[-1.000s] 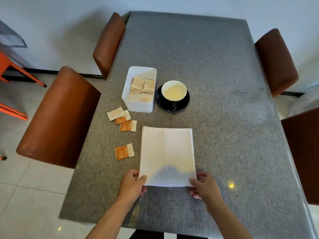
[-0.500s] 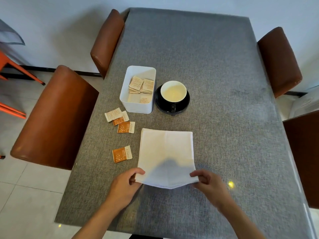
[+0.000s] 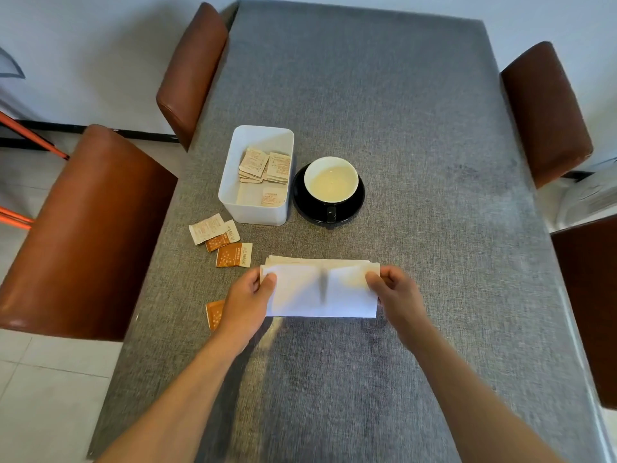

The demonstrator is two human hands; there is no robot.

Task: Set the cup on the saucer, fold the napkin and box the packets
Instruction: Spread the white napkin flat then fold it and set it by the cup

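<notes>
The white napkin (image 3: 322, 290) lies doubled over on the grey table, its near half brought up onto the far edge. My left hand (image 3: 248, 304) pinches its left corner and my right hand (image 3: 392, 292) pinches its right corner. A cup (image 3: 331, 182) with a white inside stands on the black saucer (image 3: 357, 205). The white box (image 3: 255, 210) to its left holds several pale packets (image 3: 263, 165). Three loose packets (image 3: 220, 238) lie on the table left of the napkin, and an orange packet (image 3: 213, 314) shows partly from under my left hand.
Brown padded chairs stand at the left (image 3: 83, 235), far left (image 3: 192, 75) and right (image 3: 547, 111) sides of the grey table (image 3: 384, 95). A dark chair (image 3: 591, 305) sits at the right edge. Orange chair legs (image 3: 20, 135) and tiled floor lie further left.
Both hands lifted the napkin's near edge and carried it away from me onto the far edge, halving the napkin. The view shifted slightly.
</notes>
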